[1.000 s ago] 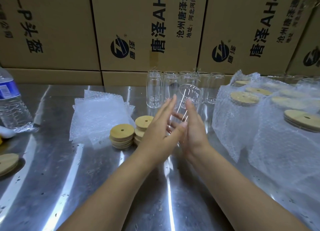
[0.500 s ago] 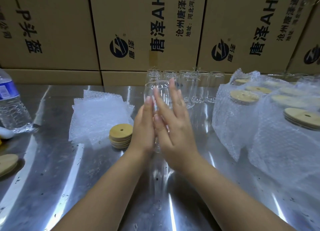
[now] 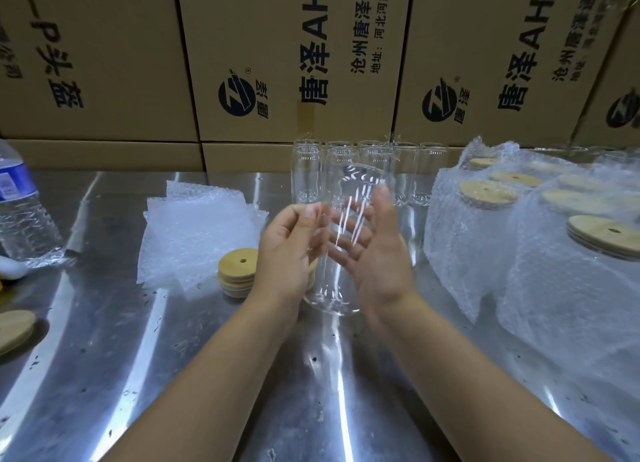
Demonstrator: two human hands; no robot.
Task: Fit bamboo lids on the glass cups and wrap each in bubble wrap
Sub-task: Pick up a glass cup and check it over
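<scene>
So the glass cup point(image 3: 337, 288) is up off the surface point(image 3: 242, 375), dead centre of the frame, caught between both hands. The left hand point(image 3: 285, 254) has its fingers curled in against the cup's left side, thumb tip up by the wall. The right hand point(image 3: 381, 264) is mostly flat, palm turned in, with straight-ish fingers laid along the right side and showing through the glass. It's a bit blurry, so I can't tell how firm either contact is.

Handling-wise I'd guess it's thin, stiff, smooth glass: light, slick on bare skin, and not something you'd want to knock on that steel. I'd take it round the middle of the wall, not by the rim.

The cup's tall and narrow, and its long axis is close to upright. The base points down toward the lower centre, and the open mouth faces up and leans slightly right.

There's no lid on it yet. The bamboo lids point(image 3: 237, 271) are stacked just left of the left hand, with the bubble wrap sheets point(image 3: 194, 233) beside them further left. More bare cups point(image 3: 308, 171) stand in a row behind, and the wrapped cups point(image 3: 485, 236) fill the right of the frame.
</scene>
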